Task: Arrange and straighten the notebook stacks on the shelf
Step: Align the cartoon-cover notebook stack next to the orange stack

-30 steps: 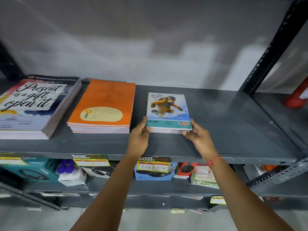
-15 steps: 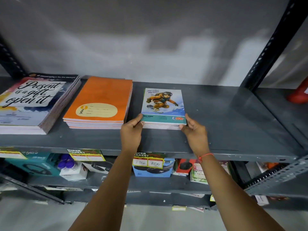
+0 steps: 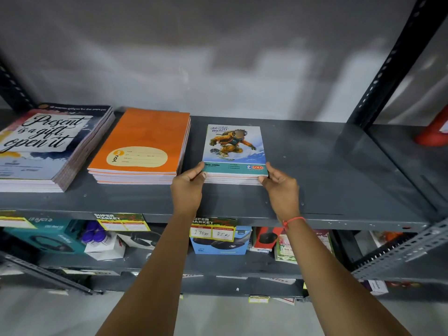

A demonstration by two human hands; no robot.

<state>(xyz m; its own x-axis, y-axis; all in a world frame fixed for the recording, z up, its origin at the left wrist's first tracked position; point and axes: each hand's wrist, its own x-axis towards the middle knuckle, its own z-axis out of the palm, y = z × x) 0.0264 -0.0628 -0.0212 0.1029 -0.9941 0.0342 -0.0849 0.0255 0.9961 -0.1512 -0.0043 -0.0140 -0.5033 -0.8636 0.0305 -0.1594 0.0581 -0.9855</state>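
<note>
In the head view, a small stack of snowboarder-cover notebooks (image 3: pixel 234 154) lies flat on the grey shelf (image 3: pixel 339 180), just right of the orange notebook stack (image 3: pixel 143 146), with the "Present is a gift" stack (image 3: pixel 48 146) at far left. The left hand (image 3: pixel 188 187) pinches the small stack's near left corner and the right hand (image 3: pixel 281 187) its near right corner, so it sits between them, beyond the knuckles.

Three notebook stacks (image 3: pixel 234 154) lie side by side on the shelf (image 3: pixel 339 178), right one apart.
</note>
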